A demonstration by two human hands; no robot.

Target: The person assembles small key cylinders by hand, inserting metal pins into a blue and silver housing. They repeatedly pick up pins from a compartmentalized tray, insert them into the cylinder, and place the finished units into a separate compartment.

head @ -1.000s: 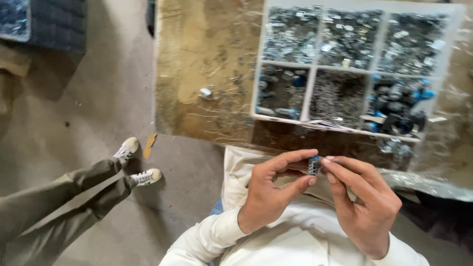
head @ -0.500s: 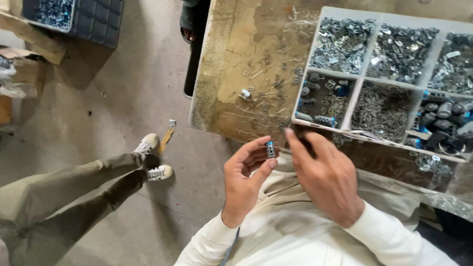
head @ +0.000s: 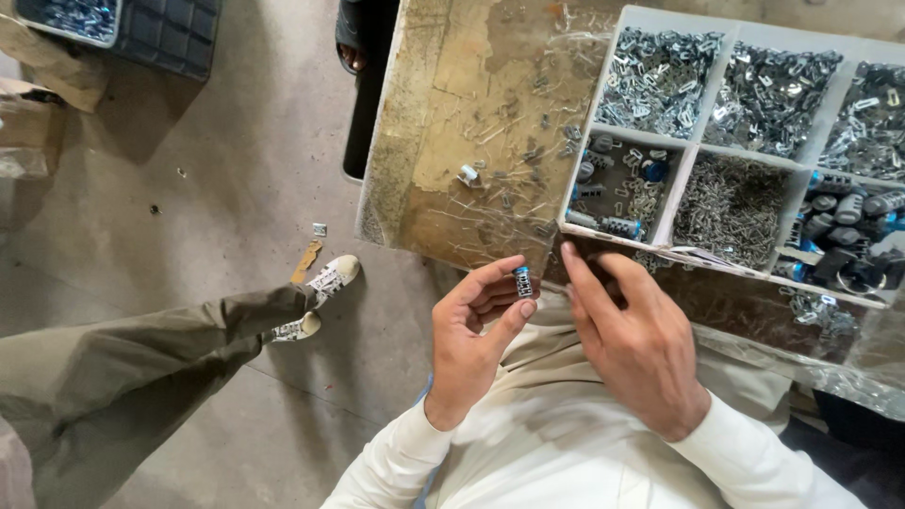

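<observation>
My left hand (head: 471,330) pinches a small cylindrical part with a blue cap (head: 521,281) between thumb and fingertips, just off the near edge of the worn table (head: 452,113). My right hand (head: 633,341) hovers beside it with the fingers curled inward; whether it holds anything is hidden by the back of the hand. Right behind both hands sits a white divided tray (head: 679,193) with compartments of small silver metal parts, thin pins and dark cylinders with blue caps.
Another person's leg in olive trousers (head: 141,368) and a patterned shoe (head: 325,283) cross the concrete floor at left. A dark crate with metal parts (head: 141,28) stands at top left. Loose pins lie scattered on the table. A sandalled foot (head: 356,47) shows beside the table.
The view has shifted so the tray and table lie further right. My left hand kept the small blue-capped part while my right hand drew slightly apart from it.
</observation>
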